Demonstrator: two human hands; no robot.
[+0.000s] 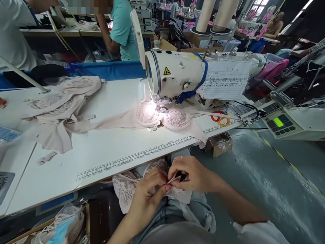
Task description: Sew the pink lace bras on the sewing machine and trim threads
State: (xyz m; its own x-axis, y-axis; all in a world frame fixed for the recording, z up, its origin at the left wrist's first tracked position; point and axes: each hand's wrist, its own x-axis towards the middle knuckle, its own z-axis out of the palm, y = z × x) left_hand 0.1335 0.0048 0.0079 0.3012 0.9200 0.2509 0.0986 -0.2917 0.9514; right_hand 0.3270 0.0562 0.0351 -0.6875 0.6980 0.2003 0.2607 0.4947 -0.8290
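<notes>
Over my lap, below the table's front edge, my left hand (152, 188) pinches the edge of a pale pink lace bra (124, 193). Right beside it, my right hand (191, 174) is closed on a small black tool (182, 176), its tip close to a thin strip between my fingertips. The rest of this bra hangs across my legs. Another pale pink bra (177, 118) lies on the table under the needle of the lit sewing machine (175, 73), its band stretching left toward a pile of similar bras (66, 101).
A ruler strip (134, 156) runs along the front of the white table (101, 145). Red and orange rings (223, 120) lie right of the machine, near a control panel (281, 123). A box with bagged items (63, 225) stands low left. Other people are beyond the table.
</notes>
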